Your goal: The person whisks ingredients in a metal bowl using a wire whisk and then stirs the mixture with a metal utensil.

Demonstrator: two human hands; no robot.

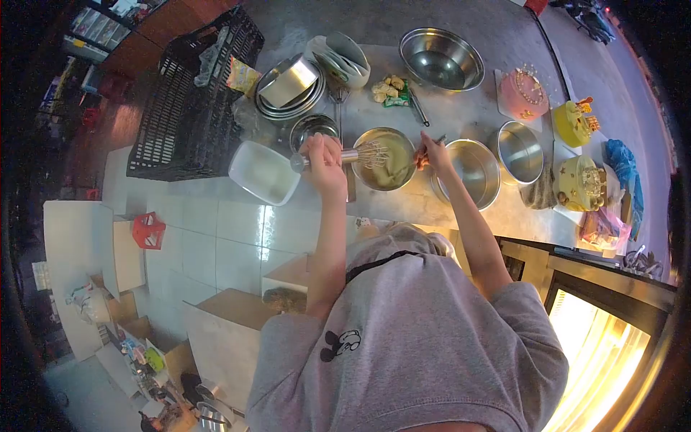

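Observation:
My left hand is closed around the metal handle of a whisk, whose wire end hangs over a steel mixing bowl. Pale yellow-green batter lies in that bowl. At the bowl's right rim, my right hand grips a thin utensil, probably a spatula, with its far end down in the batter. The exact shape of that end is hard to make out. A white rectangular tub stands left of my left hand, and a steel bowl sits right of my right hand.
Decorated cakes, one pink, stand at the right of the table. A large steel basin, a deep steel pot and stacked pans surround the work spot. A black crate is at left; a lit display case glows lower right.

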